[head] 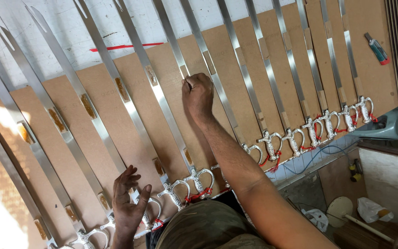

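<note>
Your right hand (198, 96), mid-frame, has its fingers curled and pinching at a long polished steel sword blade (162, 99) lying on brown fibreboard strips (107, 120). Your left hand (127, 203), bottom centre, rests open-fingered beside a silver ornate hilt (149, 216).

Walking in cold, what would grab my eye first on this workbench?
Most striking is the fan of long shiny sword blades laid side by side on brown boards, with ornate silver hilts tied in red cord along the near edge. The person's right hand presses on one blade mid-table, while the left hand rests by the hilts at the lower left. A blue and red utility knife lies at the far right.
</note>
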